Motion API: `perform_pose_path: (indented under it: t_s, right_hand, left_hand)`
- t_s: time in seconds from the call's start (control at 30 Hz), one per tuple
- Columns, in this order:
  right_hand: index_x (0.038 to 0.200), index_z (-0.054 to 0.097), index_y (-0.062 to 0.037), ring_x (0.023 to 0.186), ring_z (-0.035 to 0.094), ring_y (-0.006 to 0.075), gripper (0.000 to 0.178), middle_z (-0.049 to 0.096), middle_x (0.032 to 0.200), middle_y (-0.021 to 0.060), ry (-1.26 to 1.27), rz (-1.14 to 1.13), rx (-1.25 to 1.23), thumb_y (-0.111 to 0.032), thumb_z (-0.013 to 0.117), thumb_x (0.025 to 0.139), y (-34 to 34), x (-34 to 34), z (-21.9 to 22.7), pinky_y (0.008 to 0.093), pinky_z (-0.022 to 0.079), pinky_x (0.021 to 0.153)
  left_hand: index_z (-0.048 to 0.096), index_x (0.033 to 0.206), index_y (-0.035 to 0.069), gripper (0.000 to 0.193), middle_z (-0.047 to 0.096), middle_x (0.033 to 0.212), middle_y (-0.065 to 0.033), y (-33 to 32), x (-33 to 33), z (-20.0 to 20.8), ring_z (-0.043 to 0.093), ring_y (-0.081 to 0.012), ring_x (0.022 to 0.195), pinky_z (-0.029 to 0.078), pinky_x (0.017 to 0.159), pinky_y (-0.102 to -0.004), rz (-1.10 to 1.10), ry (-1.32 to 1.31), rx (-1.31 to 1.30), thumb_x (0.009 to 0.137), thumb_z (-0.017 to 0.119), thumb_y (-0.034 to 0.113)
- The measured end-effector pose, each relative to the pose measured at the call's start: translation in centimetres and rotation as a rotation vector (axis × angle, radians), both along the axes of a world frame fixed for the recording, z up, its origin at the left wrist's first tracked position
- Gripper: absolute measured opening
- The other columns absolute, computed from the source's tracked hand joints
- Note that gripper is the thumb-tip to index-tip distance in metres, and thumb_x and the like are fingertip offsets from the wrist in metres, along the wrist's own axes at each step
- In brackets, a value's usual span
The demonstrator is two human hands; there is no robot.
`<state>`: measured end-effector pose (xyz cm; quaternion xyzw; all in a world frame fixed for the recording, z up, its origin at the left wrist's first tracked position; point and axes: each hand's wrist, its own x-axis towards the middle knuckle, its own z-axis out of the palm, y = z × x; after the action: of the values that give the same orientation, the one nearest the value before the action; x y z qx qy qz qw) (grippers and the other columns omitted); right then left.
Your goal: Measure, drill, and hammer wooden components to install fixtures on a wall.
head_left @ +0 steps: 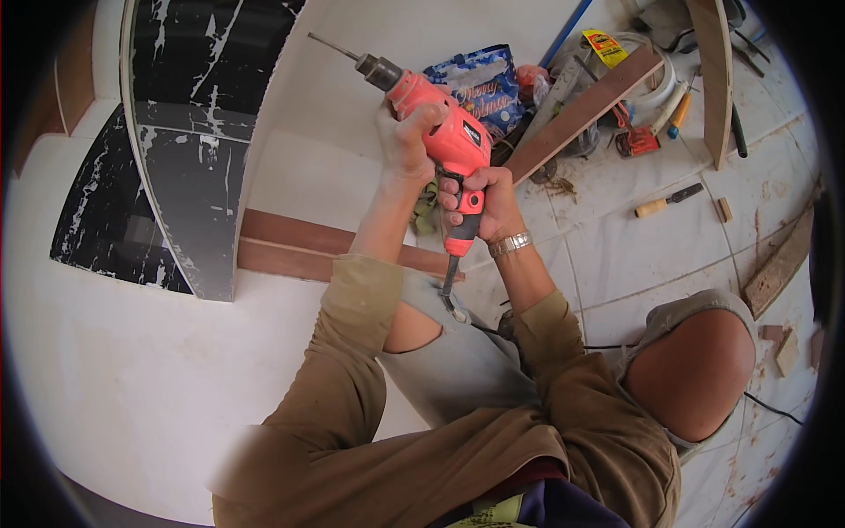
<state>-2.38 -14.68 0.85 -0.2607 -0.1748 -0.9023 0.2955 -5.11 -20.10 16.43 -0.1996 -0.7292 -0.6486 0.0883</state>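
Note:
I hold a red power drill (453, 141) with both hands, raised in front of me. My left hand (407, 145) wraps the top of its body near the chuck. My right hand (482, 204) grips the pistol handle, with a metal watch on that wrist. The drill bit (333, 46) points up and to the left, toward a white board (352, 97). The drill's cord hangs down from the handle past my bent knee (414, 326).
A black marbled curved panel (189, 176) stands at the left. Brown wood strips (299, 246) lie under the white board. On the tiled floor at the right lie a blue printed bag (480, 88), a wooden plank (585, 110), a chisel (667, 201) and small wood offcuts.

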Motion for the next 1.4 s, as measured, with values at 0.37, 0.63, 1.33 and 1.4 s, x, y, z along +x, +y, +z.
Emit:
perform_pose_path:
  t_s: [0.37,0.63,1.33,1.4]
  right_hand:
    - [0.119,0.054,-0.0005,0.075,0.06,0.0254,0.045,0.06,0.087,0.0104,-0.005,0.012,-0.021,-0.011,0.056,0.075,1.1,1.4,0.7,0.0384,0.052,0.054]
    - [0.12,0.055,0.0007,0.077,0.062,0.0281,0.047,0.062,0.092,0.0128,-0.021,0.007,0.054,-0.011,0.055,0.075,0.6,1.0,1.1,0.0391,0.052,0.054]
    - [0.117,0.056,-0.0016,0.071,0.059,0.0258,0.047,0.06,0.083,0.0104,0.066,0.003,-0.027,-0.006,0.054,0.071,-0.2,-2.5,-0.2,0.0357,0.049,0.051]
    - [0.119,0.056,-0.0022,0.072,0.059,0.0256,0.047,0.06,0.084,0.0103,0.055,0.011,-0.022,-0.006,0.054,0.072,0.0,-2.0,0.1,0.0359,0.049,0.051]
  left_hand:
    - [0.049,0.127,0.0,0.058,0.063,0.109,-0.0192,0.6,0.7,0.1,0.067,-0.0312,0.095,0.058,0.087,-0.0489,-0.037,-0.045,0.036,0.073,0.069,0.007]
    - [0.046,0.132,-0.001,0.064,0.063,0.111,-0.0193,0.0,0.8,0.1,0.066,-0.031,0.098,0.057,0.09,-0.0478,-0.018,-0.031,0.009,0.074,0.071,0.008]
    - [0.045,0.13,0.0,0.068,0.062,0.111,-0.0181,0.0,-0.9,0.3,0.066,-0.0288,0.099,0.057,0.089,-0.0469,-0.038,0.012,-0.065,0.071,0.076,0.009]
    - [0.045,0.13,0.0,0.068,0.062,0.111,-0.0182,0.0,-0.6,0.6,0.066,-0.0291,0.099,0.057,0.089,-0.0472,-0.042,0.004,-0.068,0.071,0.076,0.008]
